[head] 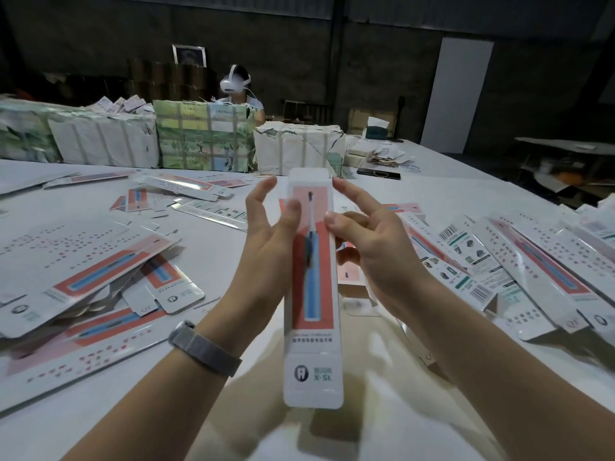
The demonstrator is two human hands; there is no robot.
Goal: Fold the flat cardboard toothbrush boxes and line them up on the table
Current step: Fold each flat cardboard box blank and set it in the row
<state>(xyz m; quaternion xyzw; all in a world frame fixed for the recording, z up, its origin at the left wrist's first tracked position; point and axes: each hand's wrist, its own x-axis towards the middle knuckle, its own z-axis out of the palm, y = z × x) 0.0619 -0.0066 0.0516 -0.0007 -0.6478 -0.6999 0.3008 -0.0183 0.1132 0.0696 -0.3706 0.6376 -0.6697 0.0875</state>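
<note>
A long white toothbrush box [312,347] with a red panel and a blue brush print is held upright above the table, between both hands. My left hand [269,234] grips its left edge, thumb on the front face, other fingers spread. My right hand [369,241] grips the right edge with the thumb pressing the front, index finger raised near the top flap. A pile of flat unfolded boxes [80,267] lies on the left. Folded boxes [519,264] lie side by side on the right.
The white table [213,261] carries more flat boxes [186,191] further back. Wrapped bundles [203,138] stand along the far edge, with a person in a white headset [234,83] behind them. A dark phone-like slab [378,174] lies at the back right.
</note>
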